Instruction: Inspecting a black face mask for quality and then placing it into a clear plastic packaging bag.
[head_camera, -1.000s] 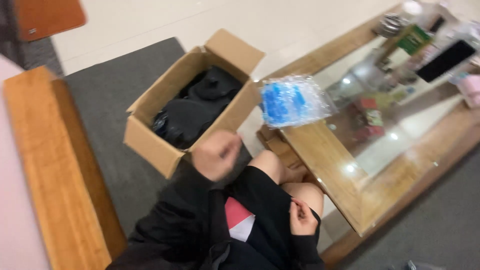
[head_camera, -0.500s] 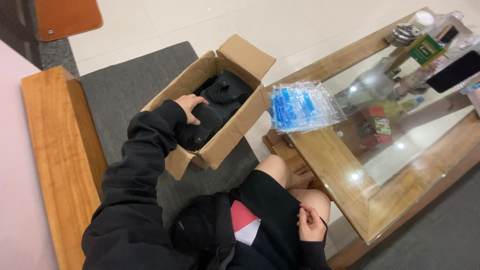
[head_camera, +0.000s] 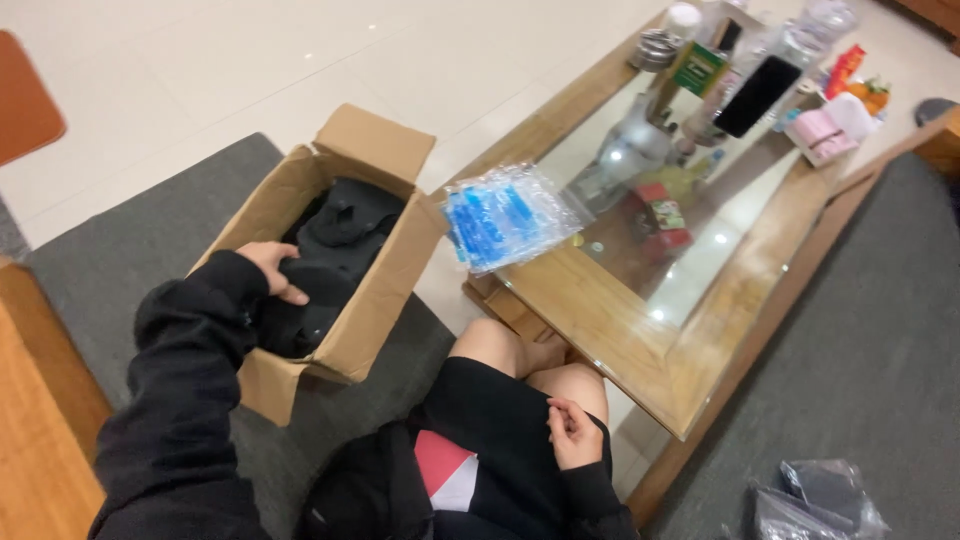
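Two hands are in view, and only one is at work. Largest first: the surface (head_camera: 640, 350), a low wood-framed glass top, carries a bag (head_camera: 510, 215) of blue pieces at its near corner, overhanging the edge; a knock from a knee could likely slide it to the floor. Bottles, a phone (head_camera: 757, 95) and small packets crowd the far end, well apart from either hand. Next, the box (head_camera: 385, 290), cardboard, open, sits on the grey mat (head_camera: 130, 270) just beside the person's leg; its flaps stand up, and a pull on the contents could tip or drag it, since nothing steadies it. Inside lies the black cloth (head_camera: 345, 235), bunched and dark, so folds may snag on a flap. The left hand (head_camera: 268, 268) reaches into the box, fingers closed over the cloth's edge, grasping it lightly; a loose hold may slip. The right hand (head_camera: 572, 432) rests on the lap, loosely curled, holding nothing that I can make out
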